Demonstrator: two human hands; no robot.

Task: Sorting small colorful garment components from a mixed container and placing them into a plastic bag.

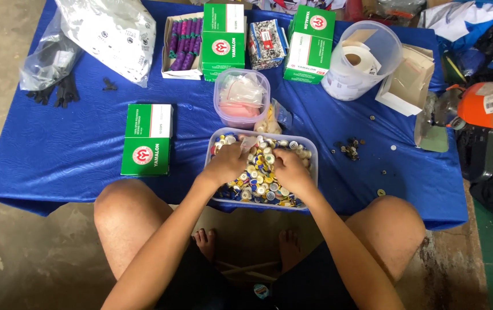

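Nearby, green box (147,139), pink tub (241,97), loose studs (350,148)

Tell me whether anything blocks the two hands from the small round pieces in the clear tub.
Nothing visible does. The left hand and right hand are already down among the small round pieces inside the clear tub, which is open-topped with no lid over it.
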